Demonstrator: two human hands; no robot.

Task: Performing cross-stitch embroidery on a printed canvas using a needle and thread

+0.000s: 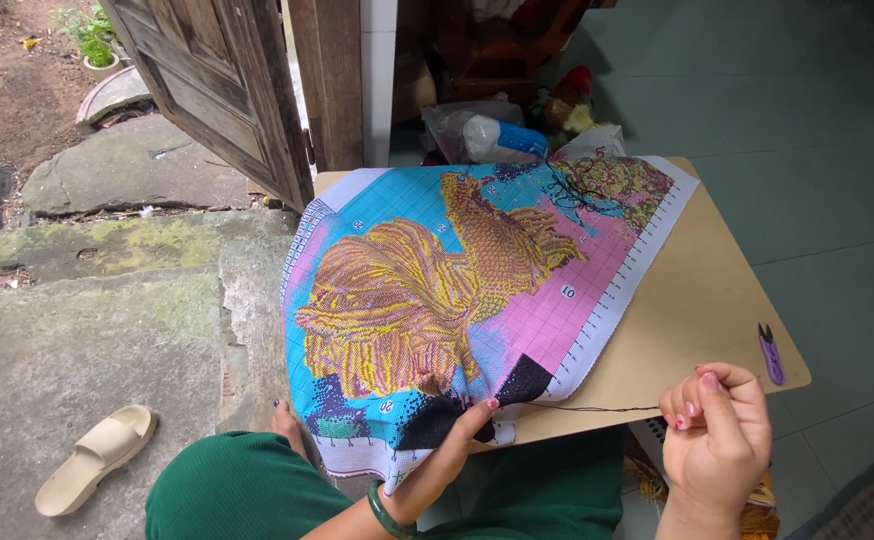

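Her left hand (452, 445) grips the near edge of the canvas (477, 290), thumb on top. This big cloth lies over the board (697, 300), with a yellow fish on blue and pink. Right hand (715, 430) is closed, pinching the dark thread (587, 407), which runs tight to the canvas. Purple snips (771, 353) lie just beside.

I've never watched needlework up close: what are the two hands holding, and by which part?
The right hand pinches the dark thread at its pulled-out end. The left hand grips the cross-stitch cloth by its near edge.
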